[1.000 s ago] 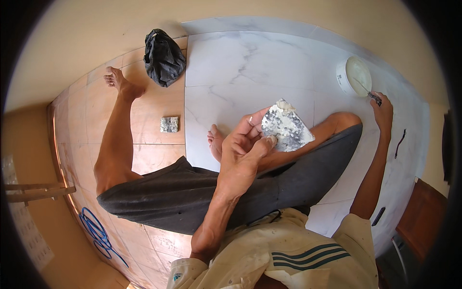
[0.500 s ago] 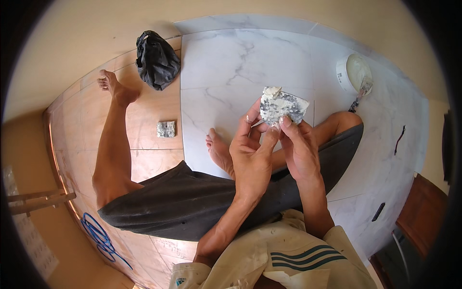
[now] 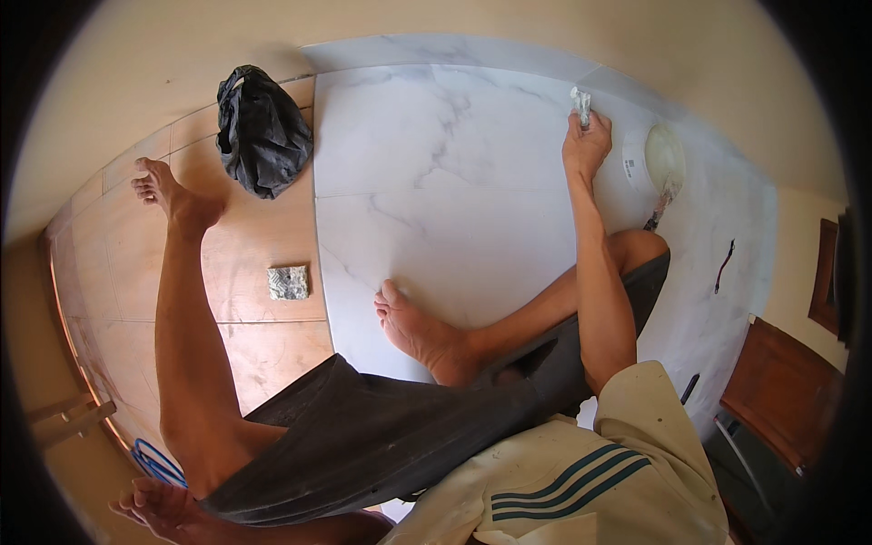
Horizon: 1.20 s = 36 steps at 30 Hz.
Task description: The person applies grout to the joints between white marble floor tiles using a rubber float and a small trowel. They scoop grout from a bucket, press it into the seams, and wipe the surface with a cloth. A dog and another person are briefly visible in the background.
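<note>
My right hand (image 3: 589,150) reaches out to the far right, close to where the marbled white tile floor meets the wall. Its fingers are closed on a flat dark scraper piece (image 3: 581,107) smeared with white paste, which shows nearly edge-on. At the lower left, beside my left knee, my left hand (image 3: 156,507) is low near the floor with its fingers apart and nothing in it. A white tub (image 3: 639,162) of pale paste stands just right of my right hand. A paste-covered brush or scraper (image 3: 665,202) leans at its rim.
On the orange-brown tiles lie a crumpled black plastic bag (image 3: 263,136) and a small square block (image 3: 289,282), grey and white. Blue cable (image 3: 156,461) coils near my left hand. A dark thin strip (image 3: 725,265) and a brown wooden panel (image 3: 781,391) are at right.
Both hands were together before me on the scraper piece. The right has carried it far forward to the wall's foot; the left has let go and dropped to the lower left.
</note>
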Each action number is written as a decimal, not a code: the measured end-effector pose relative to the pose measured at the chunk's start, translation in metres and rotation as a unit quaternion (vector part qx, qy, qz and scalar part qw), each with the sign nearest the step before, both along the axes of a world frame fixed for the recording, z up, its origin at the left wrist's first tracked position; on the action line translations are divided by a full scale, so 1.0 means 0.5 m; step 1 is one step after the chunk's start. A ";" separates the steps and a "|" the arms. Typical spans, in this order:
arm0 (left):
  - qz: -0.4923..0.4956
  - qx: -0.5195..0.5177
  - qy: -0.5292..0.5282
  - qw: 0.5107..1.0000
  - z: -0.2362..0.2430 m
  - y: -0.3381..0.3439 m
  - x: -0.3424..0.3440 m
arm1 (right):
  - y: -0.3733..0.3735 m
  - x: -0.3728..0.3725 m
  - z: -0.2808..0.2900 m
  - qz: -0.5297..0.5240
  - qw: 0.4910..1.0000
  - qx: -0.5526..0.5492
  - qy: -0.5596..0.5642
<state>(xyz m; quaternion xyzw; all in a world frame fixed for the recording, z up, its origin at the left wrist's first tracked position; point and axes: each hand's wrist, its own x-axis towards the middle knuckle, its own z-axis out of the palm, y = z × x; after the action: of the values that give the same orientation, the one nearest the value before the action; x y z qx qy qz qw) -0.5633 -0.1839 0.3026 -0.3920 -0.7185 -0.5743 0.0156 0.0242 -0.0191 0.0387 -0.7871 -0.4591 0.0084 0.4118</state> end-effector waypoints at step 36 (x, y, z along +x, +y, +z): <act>-0.142 -0.464 0.194 0.853 -0.475 0.511 -0.061 | 0.083 0.058 -0.022 0.031 0.954 -0.137 -0.264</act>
<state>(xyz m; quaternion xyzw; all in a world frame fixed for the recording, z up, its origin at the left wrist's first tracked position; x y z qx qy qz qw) -0.5936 0.0714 0.0651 -0.5550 -0.8203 -0.0830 -0.1109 0.0532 0.0226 0.0278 -0.7951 -0.5705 -0.1241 0.1640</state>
